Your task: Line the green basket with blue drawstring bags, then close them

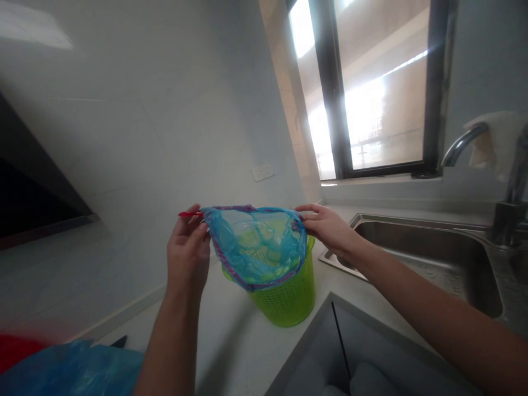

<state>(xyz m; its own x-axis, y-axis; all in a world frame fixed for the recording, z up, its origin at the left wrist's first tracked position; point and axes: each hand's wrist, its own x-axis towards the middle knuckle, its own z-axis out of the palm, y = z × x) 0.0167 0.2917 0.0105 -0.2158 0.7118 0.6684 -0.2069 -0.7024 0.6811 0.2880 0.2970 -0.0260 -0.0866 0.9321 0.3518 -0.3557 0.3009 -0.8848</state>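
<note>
One big pale wall (pixel 165 110) goes up behind everything, with a window (pixel 383 110) in a dark frame to its right. Below them is a white counter (pixel 251 352), with grey doors (pixel 309 363) under its front edge. A shiny metal sink (pixel 429 236) is set into the counter on the right. The green basket (pixel 284 302), full of little holes, stands upright on the counter, between the wall and the sink. Some crinkly blue plastic (pixel 74 368) is at the bottom left, next to something red (pixel 16 352) that is too blurry to name. The thin blue bag (pixel 247 258) is up at the top of the basket, its purple-edged mouth wide open and hiding most of the basket's rim. I can't tell how far down inside the bag goes. The bent tap (pixel 466 144) hangs over the sink side. The left hand (pixel 187 247) and the right hand (pixel 325 225) are apart, each pinching one side of the bag's mouth. Two sockets (pixel 263 172) sit on the wall. Smallest is a red strip (pixel 190 214), poking out by the left hand's fingers.
</note>
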